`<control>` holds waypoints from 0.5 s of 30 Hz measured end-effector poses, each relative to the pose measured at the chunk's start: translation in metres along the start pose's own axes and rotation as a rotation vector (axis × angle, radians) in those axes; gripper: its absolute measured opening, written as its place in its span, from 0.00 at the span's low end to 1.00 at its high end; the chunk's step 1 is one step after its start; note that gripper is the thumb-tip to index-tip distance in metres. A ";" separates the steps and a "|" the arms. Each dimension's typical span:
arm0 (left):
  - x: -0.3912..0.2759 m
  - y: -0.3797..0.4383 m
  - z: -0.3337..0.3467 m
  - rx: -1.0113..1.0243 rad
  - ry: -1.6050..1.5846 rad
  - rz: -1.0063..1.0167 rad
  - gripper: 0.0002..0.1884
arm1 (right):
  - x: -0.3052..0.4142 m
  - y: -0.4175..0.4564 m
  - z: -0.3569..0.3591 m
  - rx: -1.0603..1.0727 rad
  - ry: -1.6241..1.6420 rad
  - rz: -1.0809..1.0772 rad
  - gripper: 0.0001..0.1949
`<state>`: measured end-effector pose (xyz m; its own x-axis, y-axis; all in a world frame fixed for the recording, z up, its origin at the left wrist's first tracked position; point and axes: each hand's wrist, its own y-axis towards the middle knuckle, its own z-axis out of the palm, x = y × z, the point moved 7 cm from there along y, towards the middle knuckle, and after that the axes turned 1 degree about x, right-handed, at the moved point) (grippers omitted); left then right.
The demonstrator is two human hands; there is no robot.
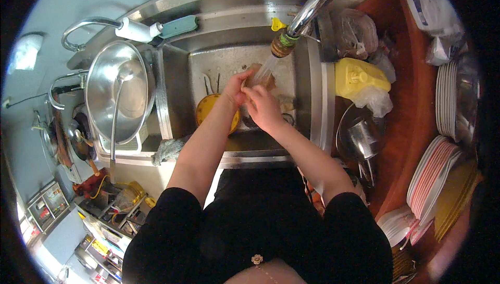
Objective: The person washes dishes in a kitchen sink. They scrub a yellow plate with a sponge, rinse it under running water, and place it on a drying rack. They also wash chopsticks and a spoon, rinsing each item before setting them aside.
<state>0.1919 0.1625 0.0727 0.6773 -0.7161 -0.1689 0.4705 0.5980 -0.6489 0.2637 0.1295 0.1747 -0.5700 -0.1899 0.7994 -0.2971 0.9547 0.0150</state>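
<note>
Under the running faucet [289, 42], my left hand [235, 88] and my right hand [263, 106] meet over a stainless steel sink [179, 85]. Both hold a thin brownish piece [265, 80], partly hidden by fingers and falling water, so its kind is unclear. My right fingertips pinch near its edge, close to my left fingers. Below my left forearm lies a yellow bowl or plate [207, 106] with a patterned rim. A light-handled utensil [207, 83] leans in the basin beyond it. Dark and pale items [288, 118] beneath my right hand are mostly covered.
Left of the basin stands a large metal bowl [134, 96] with a long-handled ladle [117, 116]. A grey cloth [168, 151] drapes over the front rim. On the right counter are a yellow jug [357, 77], a metal strainer [363, 137] and stacked plates [446, 100].
</note>
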 end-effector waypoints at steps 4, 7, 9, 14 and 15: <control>-0.006 -0.008 0.007 0.103 -0.019 0.014 0.27 | -0.055 0.000 -0.024 -0.144 0.159 0.129 0.08; -0.010 -0.018 0.017 0.247 -0.087 -0.036 0.27 | -0.103 0.028 -0.031 -0.237 0.325 0.390 0.08; -0.012 -0.021 0.022 0.251 -0.059 -0.049 0.30 | -0.122 0.041 -0.005 -0.130 0.882 0.627 0.10; -0.020 -0.019 -0.005 0.224 -0.036 0.008 0.29 | -0.118 0.064 0.008 0.140 0.675 0.493 0.13; -0.024 -0.013 -0.026 0.155 -0.006 0.084 0.26 | -0.109 0.071 0.002 0.121 0.517 0.414 0.13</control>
<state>0.1544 0.1625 0.0663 0.7209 -0.6593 -0.2136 0.4934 0.7046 -0.5100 0.3029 0.2174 0.0877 -0.2238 0.3488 0.9101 -0.2338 0.8873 -0.3976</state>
